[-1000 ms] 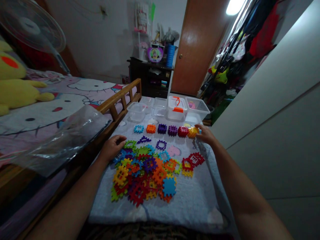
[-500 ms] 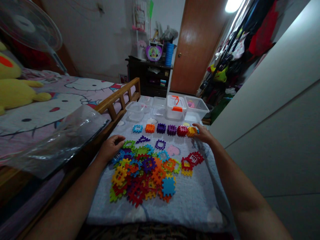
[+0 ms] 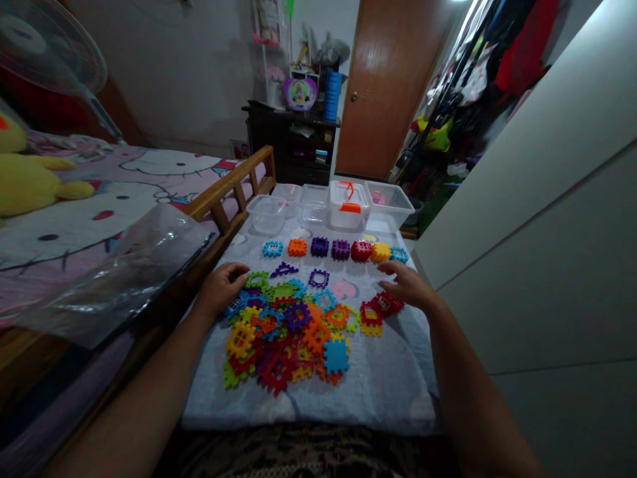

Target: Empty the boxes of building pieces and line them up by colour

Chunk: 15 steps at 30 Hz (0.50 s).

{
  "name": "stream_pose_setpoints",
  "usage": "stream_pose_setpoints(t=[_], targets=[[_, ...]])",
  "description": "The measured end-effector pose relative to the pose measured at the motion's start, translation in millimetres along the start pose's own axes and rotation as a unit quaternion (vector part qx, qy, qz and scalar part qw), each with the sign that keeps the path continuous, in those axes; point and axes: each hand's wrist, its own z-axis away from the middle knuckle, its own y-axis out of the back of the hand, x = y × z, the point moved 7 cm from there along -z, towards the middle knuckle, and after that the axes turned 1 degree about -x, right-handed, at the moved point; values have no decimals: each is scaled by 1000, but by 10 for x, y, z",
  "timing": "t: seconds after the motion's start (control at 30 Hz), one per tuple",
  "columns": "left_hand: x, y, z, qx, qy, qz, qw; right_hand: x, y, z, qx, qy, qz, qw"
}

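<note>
My left hand (image 3: 223,289) rests at the left edge of a mixed pile of colourful plastic interlocking tiles (image 3: 283,332), fingers loosely curved and apart, holding nothing. My right hand (image 3: 408,285) hovers with fingers apart just above a few red tiles (image 3: 387,303) right of the pile; it is empty. Beyond the hands runs a row of small stacks: a light blue stack (image 3: 273,249), an orange stack (image 3: 297,247), dark purple (image 3: 320,247), purple (image 3: 341,249), red (image 3: 361,250), yellow (image 3: 381,252) and a blue tile (image 3: 399,255) at the right end. A purple triangular tile (image 3: 284,269) and a purple square frame (image 3: 319,278) lie between row and pile.
Clear plastic boxes (image 3: 267,214) and a lidded box with an orange handle (image 3: 348,216) stand along the table's far edge. A wooden bed rail (image 3: 233,182) borders the left; a clear plastic bag (image 3: 134,265) lies over it. A pale cabinet (image 3: 542,232) rises at the right.
My right hand has drawn back from the row toward me, over the red tiles. The blue tile at the row's right end now shows fully. My left hand stays beside the pile.
</note>
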Motion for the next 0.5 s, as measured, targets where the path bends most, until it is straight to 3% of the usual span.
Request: stream_pose_setpoints(t=[0.13, 0.23, 0.5], targets=[[36, -6, 12, 2, -24, -12, 1000, -254, -217, 399, -54, 32, 58, 996], [58, -5, 17, 1, -24, -14, 1000, -314, -376, 535, -88, 23, 97, 991], [4, -22, 5, -7, -7, -14, 1000, -332, -517, 344, -108, 15, 136, 985]])
